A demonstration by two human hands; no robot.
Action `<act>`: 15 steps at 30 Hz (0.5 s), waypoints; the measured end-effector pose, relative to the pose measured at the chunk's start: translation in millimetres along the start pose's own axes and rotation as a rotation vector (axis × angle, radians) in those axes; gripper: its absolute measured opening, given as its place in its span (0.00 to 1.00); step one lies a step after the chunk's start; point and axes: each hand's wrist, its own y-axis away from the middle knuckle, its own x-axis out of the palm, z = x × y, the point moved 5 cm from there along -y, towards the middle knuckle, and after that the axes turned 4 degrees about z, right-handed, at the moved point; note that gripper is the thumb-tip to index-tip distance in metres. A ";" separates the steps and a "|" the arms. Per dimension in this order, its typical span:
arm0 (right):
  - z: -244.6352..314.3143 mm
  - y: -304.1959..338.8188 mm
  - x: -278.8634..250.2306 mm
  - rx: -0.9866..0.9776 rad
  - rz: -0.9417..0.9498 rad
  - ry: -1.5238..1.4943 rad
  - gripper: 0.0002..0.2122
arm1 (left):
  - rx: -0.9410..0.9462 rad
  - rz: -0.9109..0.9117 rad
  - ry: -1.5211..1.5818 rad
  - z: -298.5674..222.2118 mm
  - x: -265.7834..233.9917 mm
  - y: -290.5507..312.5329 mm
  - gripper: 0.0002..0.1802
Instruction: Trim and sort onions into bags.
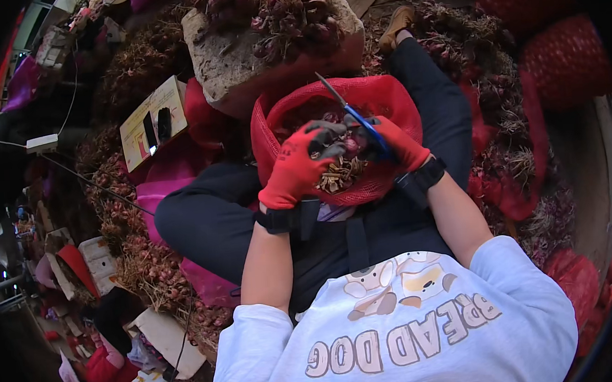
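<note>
Gripping a shallot bunch [345,148] in left hand [297,167], blue-handled scissors [358,120] in right hand [398,142], both over red mesh sack [384,97] on lap. Heaped shallots [148,266] at nine o'clock, filled sacks [566,59] at two.

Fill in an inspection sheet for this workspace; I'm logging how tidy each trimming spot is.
Surface: no table; work is done over the lap of a seated person.
Job's things: red mesh sack between the legs, holding shallots; blue-handled scissors.
Clutter: heaps of shallots with dry roots; full red sacks; a filled grey sack; cardboard box.
Grippers: left hand, red-gloved, grips a shallot bunch; right hand, red-gloved, holds the scissors.
Cables: thin wire at left.
Surroundings: crowded, dim storage area.
</note>
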 end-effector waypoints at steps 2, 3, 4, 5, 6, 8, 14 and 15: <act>1.0 0.2 3.0 0.033 -0.020 0.044 0.15 | 0.017 0.235 -0.302 -9.3 9.6 3.1 0.12; 4.9 2.0 7.8 0.044 -0.026 0.102 0.13 | 0.016 0.235 -0.301 -13.3 9.3 3.6 0.12; 6.5 3.2 10.0 0.056 -0.033 0.159 0.12 | -0.031 0.275 -0.338 -14.5 11.0 4.0 0.13; 4.1 1.8 6.5 0.057 -0.034 0.158 0.12 | -0.079 0.316 -0.374 -13.4 13.3 4.8 0.13; 1.4 -1.2 2.1 0.074 -0.018 0.220 0.11 | -0.078 0.316 -0.374 -11.0 15.3 6.3 0.13; -3.0 -4.1 -4.1 0.091 -0.003 0.282 0.11 | 0.114 0.278 -0.663 -11.8 20.7 9.3 0.15; -7.9 -5.0 -4.4 0.048 0.005 0.346 0.11 | 0.230 0.278 -0.680 -8.4 31.7 7.2 0.16; -4.2 -4.5 -3.0 0.017 -0.011 0.371 0.11 | 0.230 0.277 -0.680 -8.4 31.4 7.1 0.16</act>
